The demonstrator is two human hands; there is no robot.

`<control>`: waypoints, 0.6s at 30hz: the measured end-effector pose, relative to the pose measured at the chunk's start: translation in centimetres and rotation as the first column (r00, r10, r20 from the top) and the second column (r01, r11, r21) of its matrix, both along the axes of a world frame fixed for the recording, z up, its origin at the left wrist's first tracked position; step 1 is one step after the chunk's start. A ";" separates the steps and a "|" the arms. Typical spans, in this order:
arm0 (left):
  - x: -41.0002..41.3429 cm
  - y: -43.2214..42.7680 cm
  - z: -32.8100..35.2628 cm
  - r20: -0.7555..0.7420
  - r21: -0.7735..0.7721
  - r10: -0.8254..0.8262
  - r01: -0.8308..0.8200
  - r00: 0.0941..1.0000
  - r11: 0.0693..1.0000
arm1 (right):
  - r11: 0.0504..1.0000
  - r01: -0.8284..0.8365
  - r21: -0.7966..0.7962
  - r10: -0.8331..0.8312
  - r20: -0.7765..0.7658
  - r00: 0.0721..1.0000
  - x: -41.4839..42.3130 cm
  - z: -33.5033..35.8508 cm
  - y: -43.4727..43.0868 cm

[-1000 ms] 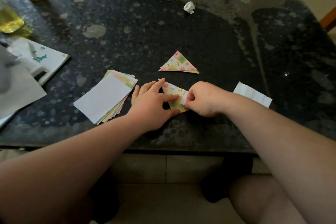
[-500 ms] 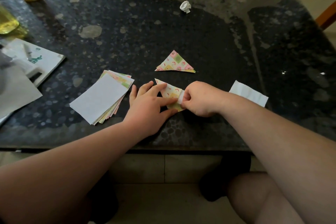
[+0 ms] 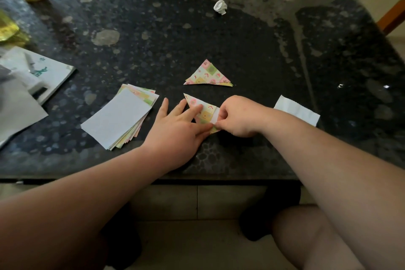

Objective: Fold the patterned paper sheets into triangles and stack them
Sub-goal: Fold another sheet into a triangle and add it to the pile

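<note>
**Patterned sheet mid-fold, both hands on it**

Patterned sheet (image 3: 202, 112) lies on dark speckled surface (image 3: 241, 50), near front edge, centre. Left hand (image 3: 178, 129) flat, fingers spread, index and thumb pressing sheet down. Right hand (image 3: 236, 116) curled, thumb and fingertips pinching sheet's right edge, white underside showing at the pinch. Finished folded triangle (image 3: 208, 74) lies just behind, apart from the hands. Stack of unfolded sheets (image 3: 119, 119) sits left of left hand, white side up, patterned edges fanned out below. White paper piece (image 3: 298, 110) right of right wrist. Crumpled paper ball (image 3: 220, 6) far back. Booklet and loose papers (image 3: 48, 72) at left edge.
</note>
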State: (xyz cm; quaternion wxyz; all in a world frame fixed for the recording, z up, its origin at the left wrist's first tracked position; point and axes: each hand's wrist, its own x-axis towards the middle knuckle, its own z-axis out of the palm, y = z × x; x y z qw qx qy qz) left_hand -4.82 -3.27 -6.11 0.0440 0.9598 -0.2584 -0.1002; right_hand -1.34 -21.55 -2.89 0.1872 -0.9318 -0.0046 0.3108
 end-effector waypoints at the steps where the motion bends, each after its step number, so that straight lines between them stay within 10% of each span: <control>1: 0.1 0.0 0.1 -0.013 -0.016 0.015 -0.015 1.000 1.000 | 1.000 0.013 0.021 -0.013 -0.010 1.000 0.0 0.2 -0.1; 18: 0.2 -0.2 -0.2 -0.066 -0.016 0.050 -0.051 0.997 0.999 | 0.935 0.350 0.057 -0.306 -0.369 0.878 0.5 0.6 -0.6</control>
